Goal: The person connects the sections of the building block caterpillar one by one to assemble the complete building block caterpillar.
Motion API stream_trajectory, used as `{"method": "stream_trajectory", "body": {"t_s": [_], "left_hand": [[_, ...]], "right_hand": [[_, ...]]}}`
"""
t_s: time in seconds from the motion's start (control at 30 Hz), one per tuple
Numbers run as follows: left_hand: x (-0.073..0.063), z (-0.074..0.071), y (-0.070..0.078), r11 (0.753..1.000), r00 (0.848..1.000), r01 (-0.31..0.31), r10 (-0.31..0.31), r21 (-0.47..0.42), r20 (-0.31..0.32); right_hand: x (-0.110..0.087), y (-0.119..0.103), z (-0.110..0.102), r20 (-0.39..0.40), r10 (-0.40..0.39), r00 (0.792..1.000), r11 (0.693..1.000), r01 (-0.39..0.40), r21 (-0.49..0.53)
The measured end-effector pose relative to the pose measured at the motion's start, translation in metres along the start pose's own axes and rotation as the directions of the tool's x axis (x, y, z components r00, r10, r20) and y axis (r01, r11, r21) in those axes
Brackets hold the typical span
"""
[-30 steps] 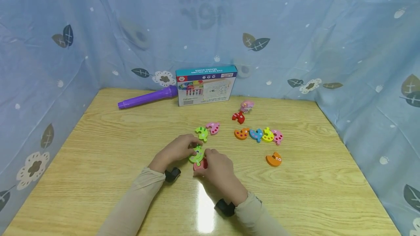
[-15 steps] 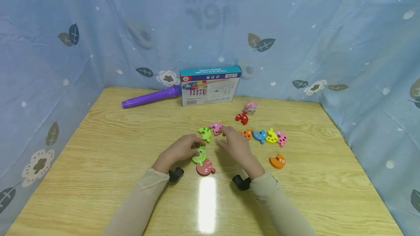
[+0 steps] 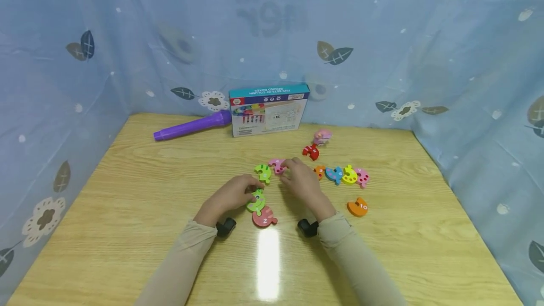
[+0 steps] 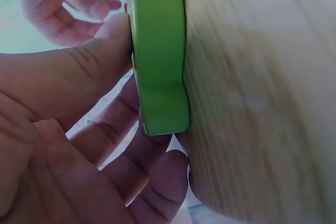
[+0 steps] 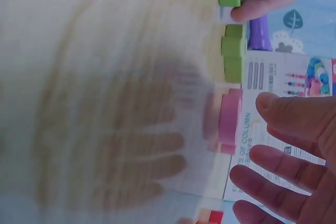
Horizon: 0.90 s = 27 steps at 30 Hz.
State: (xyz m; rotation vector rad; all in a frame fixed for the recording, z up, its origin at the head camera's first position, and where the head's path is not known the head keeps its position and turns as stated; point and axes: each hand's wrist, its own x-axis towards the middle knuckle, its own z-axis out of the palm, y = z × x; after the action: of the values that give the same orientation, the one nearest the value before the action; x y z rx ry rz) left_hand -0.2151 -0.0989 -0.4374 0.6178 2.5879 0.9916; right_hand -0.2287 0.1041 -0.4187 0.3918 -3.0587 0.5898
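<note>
My left hand (image 3: pixel 231 195) holds the green caterpillar-head puzzle piece (image 3: pixel 257 203) by its far edge. In the left wrist view the thumb rests on the face of this green piece (image 4: pixel 160 51), with fingers curled at its edge. A reddish striped piece marked 2 (image 3: pixel 264 218) adjoins it on the near side. My right hand (image 3: pixel 302 181) hovers by a pink dotted piece (image 3: pixel 276 165). The right wrist view shows its fingers spread, with a gap between them and this pink piece (image 5: pixel 231 119). A green striped piece (image 3: pixel 263 173) lies left of the pink one.
To the right lie orange (image 3: pixel 319 172), blue (image 3: pixel 334 175), yellow (image 3: pixel 349 175) and pink (image 3: pixel 362 177) pieces in a row. An orange piece marked 10 (image 3: pixel 358 208) lies nearer. Behind are a red piece (image 3: pixel 311 152), a pink toy (image 3: pixel 322 136), a box (image 3: pixel 269 112) and a purple microphone-shaped object (image 3: pixel 191 126).
My right hand has let go of the reddish piece marked 2 and moved away, up to the pink piece. The left hand stays at the green head piece.
</note>
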Motion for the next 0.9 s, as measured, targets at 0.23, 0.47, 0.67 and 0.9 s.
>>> {"method": "stream_trajectory", "body": {"t_s": [0.23, 0.47, 0.67, 0.9], "left_hand": [[-0.003, -0.002, -0.002, 1.000, 1.000, -0.007, 0.007, -0.013, -0.015], [-0.004, -0.002, -0.002, 1.000, 1.000, -0.020, 0.020, -0.008, -0.015], [-0.001, -0.001, -0.003, 1.000, 1.000, -0.021, 0.021, -0.016, -0.009], [0.000, 0.000, -0.002, 1.000, 1.000, -0.021, 0.021, -0.010, 0.002]], "right_hand": [[-0.004, 0.015, -0.007, -0.079, 0.037, 0.996, 0.999, -0.038, -0.020], [-0.009, 0.042, -0.014, -0.069, 0.172, 0.983, 0.968, -0.182, -0.176], [-0.009, 0.054, -0.015, -0.048, 0.209, 0.977, 0.954, -0.215, -0.209], [-0.013, 0.054, -0.012, -0.041, 0.147, 0.988, 0.961, -0.153, -0.230]]}}
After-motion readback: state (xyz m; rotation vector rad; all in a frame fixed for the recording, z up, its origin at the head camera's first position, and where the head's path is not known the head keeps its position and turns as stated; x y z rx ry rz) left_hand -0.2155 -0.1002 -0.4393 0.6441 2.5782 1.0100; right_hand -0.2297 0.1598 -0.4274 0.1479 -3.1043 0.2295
